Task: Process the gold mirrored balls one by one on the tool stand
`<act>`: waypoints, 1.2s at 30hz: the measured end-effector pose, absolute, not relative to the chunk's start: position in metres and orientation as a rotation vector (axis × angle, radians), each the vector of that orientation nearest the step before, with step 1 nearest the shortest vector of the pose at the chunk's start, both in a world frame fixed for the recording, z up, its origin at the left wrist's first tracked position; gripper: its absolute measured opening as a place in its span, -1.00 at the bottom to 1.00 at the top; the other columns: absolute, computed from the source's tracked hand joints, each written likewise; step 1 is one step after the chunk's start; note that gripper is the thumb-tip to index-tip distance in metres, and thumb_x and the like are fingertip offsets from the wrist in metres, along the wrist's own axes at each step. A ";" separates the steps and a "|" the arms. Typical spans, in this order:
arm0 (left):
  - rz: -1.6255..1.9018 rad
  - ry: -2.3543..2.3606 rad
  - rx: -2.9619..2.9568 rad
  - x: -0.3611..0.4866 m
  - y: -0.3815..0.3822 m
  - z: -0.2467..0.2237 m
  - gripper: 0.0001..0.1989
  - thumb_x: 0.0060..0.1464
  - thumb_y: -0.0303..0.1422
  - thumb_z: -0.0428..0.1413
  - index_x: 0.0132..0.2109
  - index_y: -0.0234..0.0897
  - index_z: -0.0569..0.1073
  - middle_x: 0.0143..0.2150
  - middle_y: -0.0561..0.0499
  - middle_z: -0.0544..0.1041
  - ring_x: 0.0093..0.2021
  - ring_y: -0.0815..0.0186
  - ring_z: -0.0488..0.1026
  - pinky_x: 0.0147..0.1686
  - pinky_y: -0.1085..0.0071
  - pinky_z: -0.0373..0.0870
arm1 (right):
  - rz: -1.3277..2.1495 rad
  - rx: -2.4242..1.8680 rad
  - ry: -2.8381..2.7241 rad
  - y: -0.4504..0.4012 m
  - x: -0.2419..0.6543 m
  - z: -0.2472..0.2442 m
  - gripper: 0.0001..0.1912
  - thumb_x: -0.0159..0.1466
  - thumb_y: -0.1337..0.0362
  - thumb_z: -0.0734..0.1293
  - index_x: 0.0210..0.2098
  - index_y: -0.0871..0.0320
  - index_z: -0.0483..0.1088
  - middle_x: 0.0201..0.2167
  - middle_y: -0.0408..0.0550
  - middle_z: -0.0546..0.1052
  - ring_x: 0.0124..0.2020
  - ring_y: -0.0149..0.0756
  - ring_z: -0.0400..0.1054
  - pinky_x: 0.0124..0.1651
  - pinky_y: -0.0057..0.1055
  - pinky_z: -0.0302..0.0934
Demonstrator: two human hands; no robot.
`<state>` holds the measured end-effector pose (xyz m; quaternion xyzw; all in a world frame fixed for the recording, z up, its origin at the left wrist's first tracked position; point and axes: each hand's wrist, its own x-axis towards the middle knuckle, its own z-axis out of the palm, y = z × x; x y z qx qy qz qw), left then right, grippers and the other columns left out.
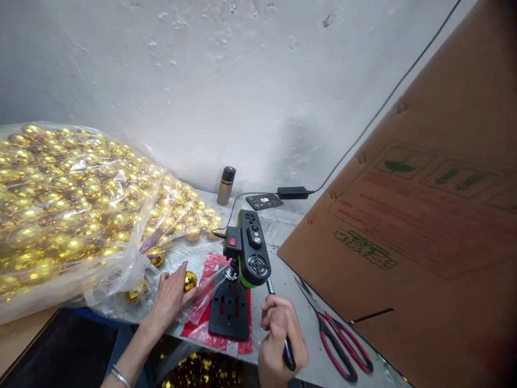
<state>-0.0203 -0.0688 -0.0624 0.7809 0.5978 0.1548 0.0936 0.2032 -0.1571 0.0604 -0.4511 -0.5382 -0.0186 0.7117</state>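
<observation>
My left hand (172, 295) is closed around a gold ball (190, 281), left of a small black machine (254, 248) with vents and a red switch. My right hand (280, 337) grips a tool with a black handle (289, 354); its metal shaft reaches up to the machine's lower right end. The machine stands on a black slotted base plate (229, 315), which lies on a red plastic sheet (242, 344). A large clear bag of gold balls (81, 199) fills the left side.
Red-and-black scissors (343, 345) lie at the right, beside a big cardboard box (404, 226). Behind the machine are a dark-capped bottle (225, 186), a black flat card (264, 201) and a power adapter (293, 193) with its cable. More gold pieces (204, 371) lie below the table edge.
</observation>
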 end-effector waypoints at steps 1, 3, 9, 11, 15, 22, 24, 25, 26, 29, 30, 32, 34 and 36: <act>0.491 1.767 2.295 -0.021 -0.069 -0.065 -0.46 0.35 -0.23 0.14 0.38 -0.32 0.45 0.15 -0.35 0.73 0.16 -0.12 0.67 0.18 -0.01 0.47 | -0.031 -1.014 -1.200 -0.158 0.204 0.059 -0.57 0.58 0.36 0.23 -0.47 0.09 0.29 -0.51 -0.18 0.39 -0.49 -0.39 0.32 -0.46 -0.45 0.15; 0.547 1.721 2.250 -0.020 -0.068 -0.064 -0.52 0.34 -0.20 0.15 0.31 -0.30 0.49 0.13 -0.35 0.73 0.12 -0.15 0.69 0.14 -0.04 0.49 | -0.017 -1.030 -1.208 -0.160 0.204 0.056 -0.58 0.58 0.38 0.22 -0.45 0.09 0.29 -0.49 -0.17 0.41 -0.49 -0.40 0.33 -0.45 -0.45 0.16; 0.895 1.473 1.569 0.004 -0.070 -0.044 -0.38 0.35 0.12 0.03 0.27 -0.26 0.44 0.16 -0.25 0.67 -0.01 -0.03 0.70 -0.03 0.08 0.61 | 0.003 -1.032 -1.203 -0.160 0.202 0.058 -0.62 0.57 0.41 0.20 -0.40 0.08 0.31 -0.47 -0.19 0.42 -0.50 -0.42 0.31 -0.47 -0.43 0.13; 0.959 1.321 1.269 0.019 -0.071 -0.042 -0.29 0.31 0.22 0.03 0.28 -0.26 0.41 0.15 -0.22 0.66 -0.06 0.03 0.69 -0.12 0.15 0.65 | 0.011 -1.025 -1.197 -0.159 0.201 0.063 -0.61 0.57 0.42 0.20 -0.41 0.08 0.31 -0.48 -0.20 0.41 -0.51 -0.42 0.30 -0.46 -0.42 0.13; 1.020 1.138 1.085 0.046 -0.077 -0.053 -0.25 0.18 0.25 0.21 0.24 -0.23 0.45 0.16 -0.19 0.66 0.07 0.02 0.67 0.00 0.16 0.65 | 0.027 -1.018 -1.182 -0.156 0.201 0.079 -0.57 0.58 0.41 0.20 -0.45 0.08 0.28 -0.50 -0.21 0.35 -0.48 -0.40 0.31 -0.42 -0.39 0.14; 1.021 1.265 1.561 0.062 -0.094 -0.074 -0.38 0.26 0.00 0.26 0.32 -0.22 0.48 0.32 -0.27 0.64 0.33 -0.14 0.57 0.39 -0.16 0.44 | 0.002 -0.989 -1.254 -0.152 0.206 0.094 -0.61 0.59 0.41 0.20 -0.40 0.08 0.34 -0.52 -0.22 0.30 -0.45 -0.38 0.32 -0.38 -0.40 0.19; 1.034 1.262 1.699 0.062 -0.095 -0.075 -0.39 0.26 -0.06 0.26 0.34 -0.22 0.49 0.34 -0.30 0.62 0.36 -0.17 0.56 0.39 -0.21 0.44 | 0.000 -0.985 -1.268 -0.152 0.206 0.092 -0.62 0.58 0.42 0.20 -0.39 0.08 0.35 -0.51 -0.22 0.33 -0.45 -0.39 0.34 -0.38 -0.41 0.20; 1.039 1.246 1.750 0.063 -0.095 -0.074 -0.40 0.26 -0.08 0.26 0.34 -0.23 0.49 0.34 -0.32 0.62 0.35 -0.18 0.56 0.38 -0.23 0.46 | 0.004 -0.987 -1.272 -0.153 0.206 0.091 -0.62 0.58 0.43 0.19 -0.38 0.08 0.35 -0.50 -0.22 0.35 -0.45 -0.40 0.34 -0.38 -0.42 0.20; 1.039 1.229 1.789 0.062 -0.095 -0.074 -0.41 0.27 -0.09 0.25 0.34 -0.24 0.49 0.33 -0.33 0.63 0.34 -0.19 0.57 0.36 -0.24 0.48 | 0.010 -0.991 -1.275 -0.154 0.206 0.090 -0.63 0.58 0.44 0.19 -0.37 0.08 0.35 -0.49 -0.22 0.36 -0.46 -0.41 0.34 -0.38 -0.43 0.19; 1.015 1.190 1.847 0.061 -0.094 -0.071 -0.43 0.29 -0.09 0.24 0.33 -0.25 0.50 0.30 -0.35 0.64 0.30 -0.20 0.60 0.31 -0.23 0.54 | 0.016 -1.006 -1.277 -0.156 0.206 0.087 -0.63 0.58 0.45 0.19 -0.38 0.08 0.34 -0.49 -0.22 0.37 -0.48 -0.42 0.32 -0.39 -0.42 0.18; 1.010 1.180 1.857 0.060 -0.094 -0.071 -0.44 0.29 -0.09 0.25 0.32 -0.24 0.50 0.29 -0.34 0.65 0.29 -0.20 0.61 0.29 -0.22 0.56 | 0.013 -1.008 -1.278 -0.156 0.206 0.086 -0.62 0.57 0.45 0.18 -0.38 0.08 0.33 -0.49 -0.22 0.37 -0.48 -0.41 0.32 -0.39 -0.42 0.18; 1.007 1.160 1.873 0.058 -0.097 -0.070 -0.46 0.28 -0.12 0.26 0.32 -0.22 0.50 0.27 -0.32 0.66 0.28 -0.18 0.61 0.27 -0.18 0.59 | 0.005 -1.006 -1.280 -0.156 0.206 0.086 -0.62 0.57 0.45 0.18 -0.38 0.08 0.33 -0.49 -0.21 0.37 -0.47 -0.40 0.33 -0.39 -0.41 0.18; 0.990 1.128 1.886 0.056 -0.102 -0.071 -0.47 0.28 -0.17 0.28 0.32 -0.20 0.49 0.27 -0.29 0.66 0.26 -0.17 0.63 0.26 -0.14 0.61 | 0.000 -1.003 -1.281 -0.157 0.206 0.086 -0.63 0.57 0.46 0.18 -0.38 0.08 0.32 -0.49 -0.21 0.38 -0.46 -0.41 0.34 -0.39 -0.43 0.19; 0.968 1.089 1.893 0.055 -0.107 -0.071 -0.47 0.28 -0.20 0.28 0.33 -0.18 0.47 0.26 -0.27 0.66 0.24 -0.14 0.64 0.26 -0.11 0.61 | -0.004 -1.002 -1.279 -0.157 0.206 0.085 -0.63 0.57 0.46 0.18 -0.38 0.07 0.31 -0.48 -0.22 0.38 -0.46 -0.42 0.35 -0.38 -0.44 0.20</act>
